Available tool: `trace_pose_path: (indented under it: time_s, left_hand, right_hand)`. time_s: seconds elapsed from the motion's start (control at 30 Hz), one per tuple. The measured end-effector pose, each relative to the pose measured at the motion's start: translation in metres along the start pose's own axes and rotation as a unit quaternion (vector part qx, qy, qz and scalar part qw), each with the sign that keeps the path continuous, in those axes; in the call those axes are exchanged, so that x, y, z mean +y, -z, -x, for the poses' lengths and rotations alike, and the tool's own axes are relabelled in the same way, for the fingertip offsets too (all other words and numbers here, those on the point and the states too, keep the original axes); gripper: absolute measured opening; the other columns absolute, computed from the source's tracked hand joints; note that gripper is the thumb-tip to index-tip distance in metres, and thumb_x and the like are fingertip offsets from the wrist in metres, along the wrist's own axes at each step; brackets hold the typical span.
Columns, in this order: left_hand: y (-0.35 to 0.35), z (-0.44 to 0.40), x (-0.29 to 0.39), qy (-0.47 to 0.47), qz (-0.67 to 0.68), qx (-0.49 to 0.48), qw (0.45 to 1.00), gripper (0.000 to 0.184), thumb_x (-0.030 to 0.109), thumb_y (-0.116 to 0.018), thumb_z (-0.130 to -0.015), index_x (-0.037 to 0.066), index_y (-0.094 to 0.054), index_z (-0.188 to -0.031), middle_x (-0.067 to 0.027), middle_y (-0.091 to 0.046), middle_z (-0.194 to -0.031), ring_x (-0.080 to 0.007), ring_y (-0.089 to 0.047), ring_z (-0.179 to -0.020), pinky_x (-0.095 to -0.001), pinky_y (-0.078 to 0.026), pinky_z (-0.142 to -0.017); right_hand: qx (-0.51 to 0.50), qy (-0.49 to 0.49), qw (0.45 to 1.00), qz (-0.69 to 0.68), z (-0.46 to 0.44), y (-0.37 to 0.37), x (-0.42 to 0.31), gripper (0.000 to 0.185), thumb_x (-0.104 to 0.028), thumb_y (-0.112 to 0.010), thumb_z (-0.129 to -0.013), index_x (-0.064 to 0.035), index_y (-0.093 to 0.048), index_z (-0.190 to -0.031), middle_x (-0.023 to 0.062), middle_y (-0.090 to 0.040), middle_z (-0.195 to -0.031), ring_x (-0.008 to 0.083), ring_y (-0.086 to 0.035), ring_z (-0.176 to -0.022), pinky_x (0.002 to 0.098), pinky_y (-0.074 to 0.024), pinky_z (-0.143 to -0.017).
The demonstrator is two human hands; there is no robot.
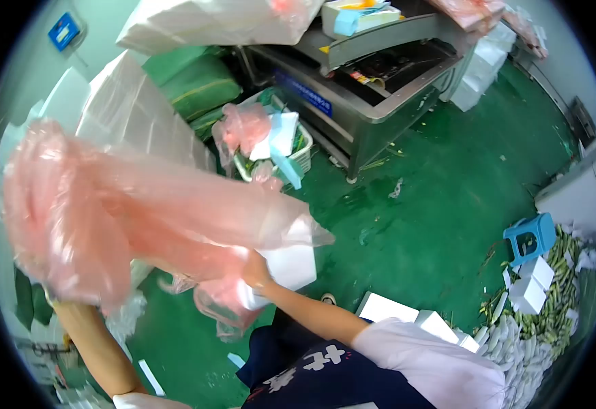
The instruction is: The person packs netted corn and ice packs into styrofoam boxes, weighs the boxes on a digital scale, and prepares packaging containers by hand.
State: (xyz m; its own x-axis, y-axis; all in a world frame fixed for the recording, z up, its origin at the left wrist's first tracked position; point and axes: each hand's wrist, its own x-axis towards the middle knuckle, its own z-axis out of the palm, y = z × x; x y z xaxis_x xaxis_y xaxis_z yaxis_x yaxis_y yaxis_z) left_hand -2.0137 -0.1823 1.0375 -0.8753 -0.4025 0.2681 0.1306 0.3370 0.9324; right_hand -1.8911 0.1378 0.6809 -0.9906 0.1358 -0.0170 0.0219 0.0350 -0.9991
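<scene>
A large, see-through pink plastic bag (168, 204) stretches across the left half of the view, its far-left end bunched and puffed up. My left forearm (93, 347) reaches up to that bunched end; the plastic covers the hand, so its fingers do not show. My right hand (257, 271) is closed on the bag's near edge, with the fingertips partly hidden. Beneath the bag and beside this hand is a white foam box (291, 264), largely covered by the plastic. Loose pink bag handles (226, 307) hang below my right wrist.
White foam boxes (141, 102) are stacked at left, near green sacks (189, 82). A white basket (305, 157) holds plastic scraps beside a steel table (373, 116). At right, a blue stool (531, 238) stands by piled green vegetables (564, 279). Scraps litter the green floor (407, 225).
</scene>
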Motion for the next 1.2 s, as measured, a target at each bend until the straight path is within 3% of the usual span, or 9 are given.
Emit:
trace_pose_path:
  time_s: [0.03, 0.1, 0.2, 0.27, 0.4, 0.7, 0.87, 1.13, 1.2]
  left_hand:
    - [-0.019, -0.009, -0.003, 0.001, 0.008, -0.014, 1.0, 0.024, 0.03, -0.062, -0.082, 0.009, -0.053, -0.088, -0.007, -0.05, -0.071, -0.0204, -0.051, -0.063, -0.0343, -0.041, -0.052]
    - [-0.055, -0.028, -0.011, 0.002, 0.019, -0.04, 0.999, 0.024, 0.03, -0.062, -0.082, 0.009, -0.053, -0.088, -0.007, -0.05, -0.071, -0.0203, -0.051, -0.063, -0.0342, -0.041, -0.052]
    - [-0.115, -0.061, -0.027, 0.006, 0.039, -0.076, 0.996, 0.024, 0.031, -0.062, -0.082, 0.009, -0.053, -0.088, -0.0069, -0.05, -0.071, -0.0201, -0.051, -0.063, -0.0341, -0.041, -0.052]
    - [-0.165, -0.093, -0.042, 0.007, 0.053, -0.108, 0.993, 0.024, 0.031, -0.063, -0.082, 0.009, -0.053, -0.088, -0.0068, -0.05, -0.071, -0.02, -0.051, -0.063, -0.0341, -0.041, -0.052]
    - [-0.27, -0.166, -0.065, 0.002, 0.081, -0.167, 0.983, 0.025, 0.031, -0.063, -0.082, 0.009, -0.053, -0.088, -0.0067, -0.05, -0.072, -0.0198, -0.051, -0.063, -0.034, -0.041, -0.051]
    - [-0.545, -0.384, -0.123, -0.021, 0.114, -0.284, 0.952, 0.026, 0.032, -0.063, -0.082, 0.01, -0.052, -0.088, -0.0065, -0.05, -0.072, -0.0194, -0.051, -0.063, -0.0338, -0.041, -0.051]
    - [-0.645, -0.402, -0.258, 0.051, 0.083, -0.334, 0.937, 0.027, 0.033, -0.064, -0.082, 0.01, -0.052, -0.088, -0.0064, -0.049, -0.072, -0.0192, -0.051, -0.063, -0.0337, -0.04, -0.051]
    - [-0.547, -0.207, -0.546, 0.279, 0.032, -0.458, 0.844, 0.028, 0.034, -0.064, -0.082, 0.01, -0.051, -0.088, -0.0062, -0.049, -0.073, -0.0188, -0.05, -0.063, -0.0335, -0.04, -0.051]
    - [-0.503, -0.134, -0.592, 0.183, -0.093, -0.558, 0.804, 0.023, 0.031, -0.063, -0.083, 0.01, -0.052, -0.086, -0.0057, -0.049, -0.07, -0.0182, -0.05, -0.062, -0.0346, -0.04, -0.051]
  right_hand:
    - [-0.07, -0.035, 0.993, -0.087, 0.01, 0.058, -0.058, 0.045, -0.018, -0.062, -0.079, 0.0011, -0.053, -0.118, 0.0203, -0.06, -0.112, 0.0295, -0.056, -0.107, 0.0385, -0.0429, -0.091]
    - [-0.133, 0.004, 0.989, 0.067, 0.024, 0.145, -0.037, 0.047, -0.022, -0.064, -0.08, 0.0016, -0.054, -0.119, 0.0142, -0.061, -0.113, 0.0234, -0.056, -0.105, 0.0352, -0.0427, -0.091]
    - [-0.166, -0.253, 0.953, -0.025, 0.068, 0.286, -0.037, 0.045, -0.016, -0.07, -0.077, 0.0022, -0.056, -0.116, 0.0101, -0.063, -0.108, 0.0161, -0.058, -0.096, 0.0317, -0.046, -0.088]
    - [0.012, -0.293, 0.935, -0.2, 0.109, 0.384, -0.02, 0.043, -0.007, -0.067, -0.077, 0.0041, -0.054, -0.116, 0.0116, -0.062, -0.108, 0.0217, -0.061, -0.097, 0.0359, -0.0475, -0.09]
    - [0.404, -0.224, 0.85, -0.252, 0.189, 0.476, -0.01, 0.038, -0.014, -0.067, -0.078, 0.0038, -0.054, -0.109, 0.012, -0.062, -0.1, 0.0231, -0.061, -0.091, 0.0376, -0.0504, -0.082]
    - [0.649, -0.238, 0.696, 0.195, 0.189, 0.362, -0.033, 0.039, -0.011, -0.073, -0.074, 0.0036, -0.058, -0.107, 0.011, -0.064, -0.096, 0.0197, -0.06, -0.084, 0.0314, -0.0478, -0.077]
    - [0.667, -0.32, 0.649, 0.176, 0.156, 0.262, -0.032, 0.034, -0.011, -0.072, -0.075, 0.0041, -0.058, -0.102, 0.0113, -0.065, -0.091, 0.0184, -0.059, -0.08, 0.0315, -0.0487, -0.073]
    - [0.625, -0.443, 0.615, 0.186, 0.135, 0.164, -0.026, 0.035, -0.017, -0.076, -0.072, 0.003, -0.059, -0.096, 0.0134, -0.067, -0.085, 0.0181, -0.061, -0.073, 0.0314, -0.0496, -0.068]
    - [0.607, -0.456, 0.619, 0.2, 0.143, 0.137, -0.034, 0.04, -0.017, -0.078, -0.069, 0.0033, -0.058, -0.098, 0.0151, -0.067, -0.088, 0.0221, -0.062, -0.075, 0.0337, -0.0498, -0.07]
